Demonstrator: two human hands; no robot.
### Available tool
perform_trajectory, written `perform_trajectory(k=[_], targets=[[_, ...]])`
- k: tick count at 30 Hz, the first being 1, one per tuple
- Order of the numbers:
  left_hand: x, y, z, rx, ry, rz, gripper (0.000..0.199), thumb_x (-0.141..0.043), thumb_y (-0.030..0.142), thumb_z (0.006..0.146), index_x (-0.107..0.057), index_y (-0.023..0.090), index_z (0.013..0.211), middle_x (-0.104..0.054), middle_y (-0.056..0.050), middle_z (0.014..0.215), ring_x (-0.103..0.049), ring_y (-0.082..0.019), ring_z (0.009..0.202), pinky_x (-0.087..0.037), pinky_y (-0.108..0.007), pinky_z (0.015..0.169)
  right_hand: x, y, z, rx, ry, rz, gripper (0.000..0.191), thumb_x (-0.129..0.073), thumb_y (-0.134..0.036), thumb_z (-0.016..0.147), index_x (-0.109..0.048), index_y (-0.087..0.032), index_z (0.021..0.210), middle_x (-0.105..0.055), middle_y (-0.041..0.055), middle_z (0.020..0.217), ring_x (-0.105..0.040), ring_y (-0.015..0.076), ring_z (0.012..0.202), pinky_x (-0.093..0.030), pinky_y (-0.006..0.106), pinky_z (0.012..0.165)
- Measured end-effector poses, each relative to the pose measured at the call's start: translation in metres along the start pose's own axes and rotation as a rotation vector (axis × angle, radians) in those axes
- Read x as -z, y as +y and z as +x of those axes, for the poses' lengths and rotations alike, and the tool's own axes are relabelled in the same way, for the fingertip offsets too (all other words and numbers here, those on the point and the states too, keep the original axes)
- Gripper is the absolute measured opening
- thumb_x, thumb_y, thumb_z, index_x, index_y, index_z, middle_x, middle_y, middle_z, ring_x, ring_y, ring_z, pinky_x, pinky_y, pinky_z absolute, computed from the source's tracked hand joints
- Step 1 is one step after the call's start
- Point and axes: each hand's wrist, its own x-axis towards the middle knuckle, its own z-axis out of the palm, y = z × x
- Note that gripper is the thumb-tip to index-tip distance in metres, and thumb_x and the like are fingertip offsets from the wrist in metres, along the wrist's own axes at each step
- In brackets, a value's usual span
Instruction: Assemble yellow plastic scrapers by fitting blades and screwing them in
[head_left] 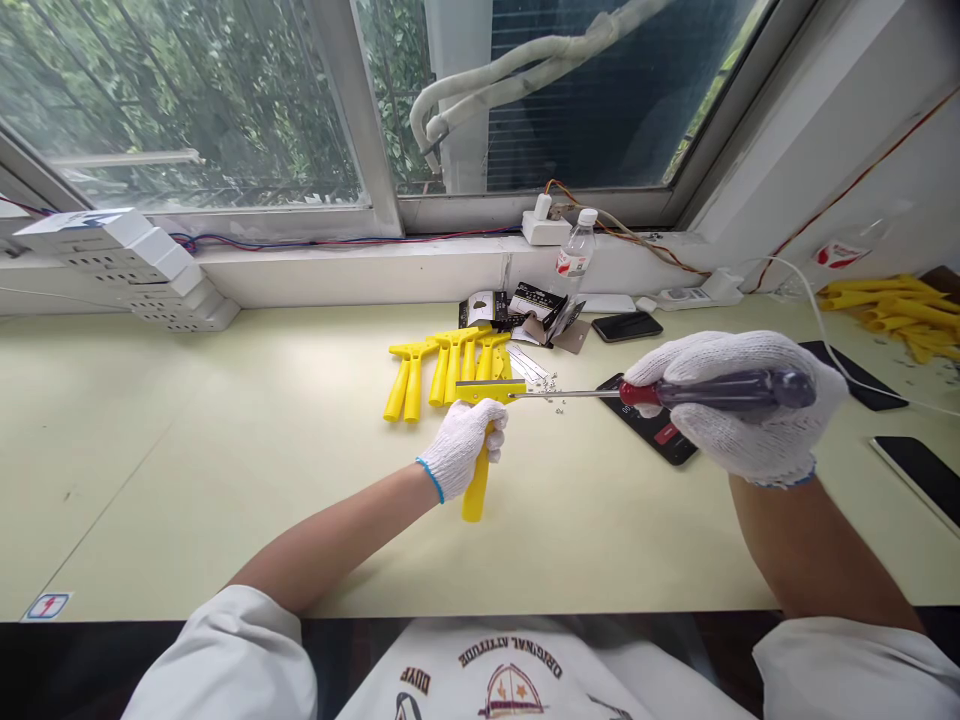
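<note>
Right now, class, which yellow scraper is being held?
The yellow scraper in the left hand; the other yellow scrapers lie together on the desk.

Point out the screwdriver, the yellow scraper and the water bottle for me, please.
screwdriver (750, 391), head view, on its dark handle
yellow scraper (475, 497), head view, on the lower end of its handle
water bottle (572, 263), head view, on its label

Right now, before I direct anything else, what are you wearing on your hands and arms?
The left glove and right glove are white knit work gloves, each with a blue cuff edge. The left sleeve and right sleeve are white and loose, ending short of the wrists.
</note>
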Motion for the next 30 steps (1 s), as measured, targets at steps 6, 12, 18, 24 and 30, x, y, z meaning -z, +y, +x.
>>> perform_trajectory(k=[6,12,18,24,30], targets=[[0.000,0.000,0.000,0.008,-0.015,-0.006,0.022,-0.073,0.025,0.068,-0.051,0.021,0.068,-0.045,0.004,0.067,-0.039,-0.008,0.052,-0.034,-0.023,0.046,0.000,-0.005,0.003,0.280,-0.267,0.037,0.063,-0.077,0.000,0.071,-0.084,-0.031,0.126,-0.086,0.0075,0.095,-0.083,0.0300,0.079,-0.071,0.039,0.060],[0.001,-0.003,0.004,0.012,0.004,0.015,0.023,-0.073,0.025,0.066,-0.050,0.021,0.068,-0.044,0.004,0.067,-0.038,-0.008,0.051,-0.034,-0.023,0.045,0.003,-0.004,-0.001,0.317,-0.386,-0.013,0.066,-0.076,0.001,0.070,-0.083,-0.035,0.126,-0.085,0.0042,0.092,-0.081,0.0286,0.071,-0.070,0.044,0.063],[0.007,-0.009,0.013,-0.061,0.008,0.127,0.024,-0.071,0.029,0.071,-0.048,0.022,0.069,-0.044,0.004,0.064,-0.038,-0.009,0.051,-0.035,-0.024,0.046,0.002,-0.017,0.006,0.262,-0.387,-0.093,0.052,-0.075,0.001,0.073,-0.085,-0.031,0.113,-0.082,0.0050,0.096,-0.079,0.0264,0.079,-0.067,0.041,0.065],[0.015,-0.006,0.023,-0.204,0.081,0.225,0.021,-0.065,0.029,0.074,-0.048,0.023,0.065,-0.041,0.004,0.055,-0.034,-0.010,0.049,-0.036,-0.024,0.046,-0.007,-0.027,-0.002,0.044,-0.224,-0.326,0.032,-0.087,-0.015,0.081,-0.085,-0.036,0.106,-0.083,0.0007,0.101,-0.079,0.0245,0.082,-0.067,0.039,0.066],[0.017,0.009,0.021,-0.337,0.120,0.279,0.026,-0.061,0.028,0.077,-0.042,0.022,0.060,-0.040,0.003,0.054,-0.035,-0.009,0.049,-0.036,-0.024,0.048,-0.014,-0.034,-0.019,0.011,-0.043,-0.693,0.022,-0.092,-0.037,0.084,-0.080,-0.036,0.102,-0.085,-0.0042,0.101,-0.080,0.0238,0.079,-0.067,0.041,0.074]])
